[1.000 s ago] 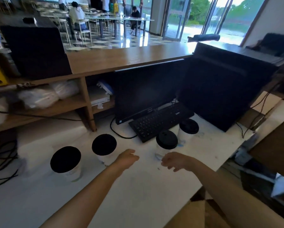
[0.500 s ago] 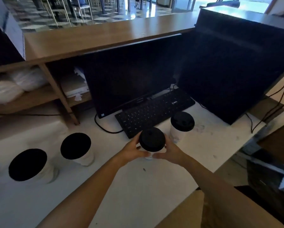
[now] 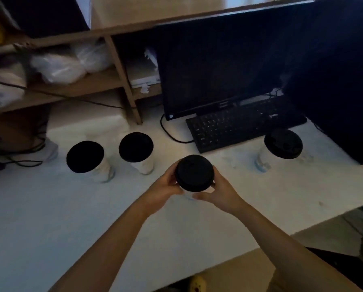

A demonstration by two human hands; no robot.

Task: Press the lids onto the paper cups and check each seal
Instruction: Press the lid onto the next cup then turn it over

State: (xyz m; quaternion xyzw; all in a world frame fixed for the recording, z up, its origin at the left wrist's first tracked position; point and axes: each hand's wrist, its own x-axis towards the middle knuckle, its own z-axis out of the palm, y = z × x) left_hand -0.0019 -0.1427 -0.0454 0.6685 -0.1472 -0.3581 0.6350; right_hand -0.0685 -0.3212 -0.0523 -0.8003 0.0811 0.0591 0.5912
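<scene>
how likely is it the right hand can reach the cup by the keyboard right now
Probably yes, but not freely: the right hand holds the middle cup. Only bare counter lies between it and the keyboard cup.

Black lids (image 3: 194, 173), white cups (image 3: 143, 166), white counter (image 3: 50, 207).
Keyboard (image 3: 243, 124) and monitor (image 3: 222, 66) black; shelf (image 3: 88, 87) brown wood, holding white bags (image 3: 56, 67).

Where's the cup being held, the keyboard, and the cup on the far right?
held cup (image 3: 194, 172), head view, middle of its black top.
keyboard (image 3: 243, 125), head view, on the keys.
far-right cup (image 3: 283, 143), head view, middle of its black top.
</scene>
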